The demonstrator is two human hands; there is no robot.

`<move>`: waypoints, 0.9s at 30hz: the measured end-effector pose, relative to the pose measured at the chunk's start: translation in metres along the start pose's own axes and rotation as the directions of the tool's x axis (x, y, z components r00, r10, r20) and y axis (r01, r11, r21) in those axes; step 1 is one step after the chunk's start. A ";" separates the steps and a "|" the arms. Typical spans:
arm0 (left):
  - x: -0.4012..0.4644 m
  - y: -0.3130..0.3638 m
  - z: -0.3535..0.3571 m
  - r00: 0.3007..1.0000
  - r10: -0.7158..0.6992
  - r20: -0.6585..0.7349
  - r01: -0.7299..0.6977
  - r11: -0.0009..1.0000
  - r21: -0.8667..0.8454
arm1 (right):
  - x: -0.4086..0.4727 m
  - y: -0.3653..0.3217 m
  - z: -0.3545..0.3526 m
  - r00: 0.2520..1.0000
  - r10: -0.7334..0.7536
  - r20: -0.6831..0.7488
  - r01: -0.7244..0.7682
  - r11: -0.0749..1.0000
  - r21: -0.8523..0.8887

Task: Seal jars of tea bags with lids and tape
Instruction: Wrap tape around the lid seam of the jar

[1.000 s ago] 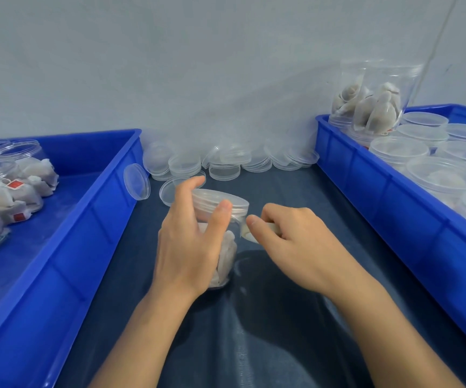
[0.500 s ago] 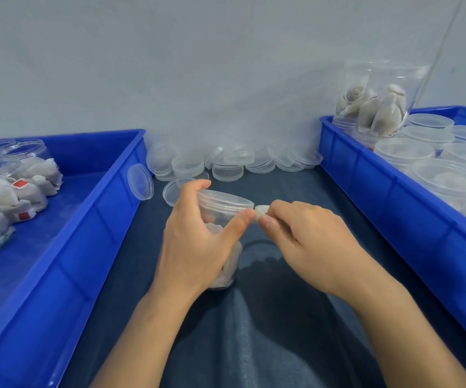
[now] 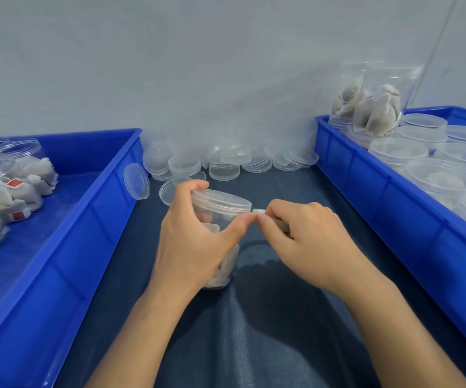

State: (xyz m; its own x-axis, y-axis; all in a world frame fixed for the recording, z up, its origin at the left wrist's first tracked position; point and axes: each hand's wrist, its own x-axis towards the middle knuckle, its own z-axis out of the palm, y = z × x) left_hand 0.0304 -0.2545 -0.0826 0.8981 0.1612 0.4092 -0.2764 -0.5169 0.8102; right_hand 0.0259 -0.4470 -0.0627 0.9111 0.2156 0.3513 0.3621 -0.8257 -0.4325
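The left hand point(image 3: 189, 242) grips a clear round plastic jar point(image 3: 222, 219) of pale tea bags, lidded, on the dark cloth worktop point(image 3: 254, 331). The right hand point(image 3: 307, 236) pinches a small whitish tape piece point(image 3: 257, 211) beside the lid.

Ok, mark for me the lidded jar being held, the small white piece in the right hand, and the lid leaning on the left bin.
Jar point(image 3: 220, 204): head view, on its lid's side wall.
White piece point(image 3: 257, 211): head view, on its exposed tip.
Leaning lid point(image 3: 136, 181): head view, on its flat face.
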 end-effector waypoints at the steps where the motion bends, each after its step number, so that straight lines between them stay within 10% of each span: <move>1: 0.000 0.000 0.000 1.000 0.002 -0.006 -0.002 1.000 0.003 | 0.000 0.000 0.001 1.000 -0.001 0.001 0.001 1.000 0.015; 20: -0.007 0.003 -0.002 1.000 -0.022 0.017 0.021 0.996 0.090 | -0.002 -0.007 0.007 0.984 -0.065 -0.165 0.073 0.997 0.040; 27: 0.002 -0.003 -0.011 0.974 -0.148 0.173 0.184 0.960 -0.211 | -0.003 -0.009 0.001 0.976 -0.022 -0.216 0.073 0.971 0.229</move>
State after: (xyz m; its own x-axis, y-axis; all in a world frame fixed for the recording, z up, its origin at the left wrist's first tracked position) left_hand 0.0291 -0.2435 -0.0803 0.9747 0.0881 0.2056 -0.1724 -0.2896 0.9415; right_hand 0.0202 -0.4396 -0.0607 0.8386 0.1160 0.5323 0.4630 -0.6667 -0.5841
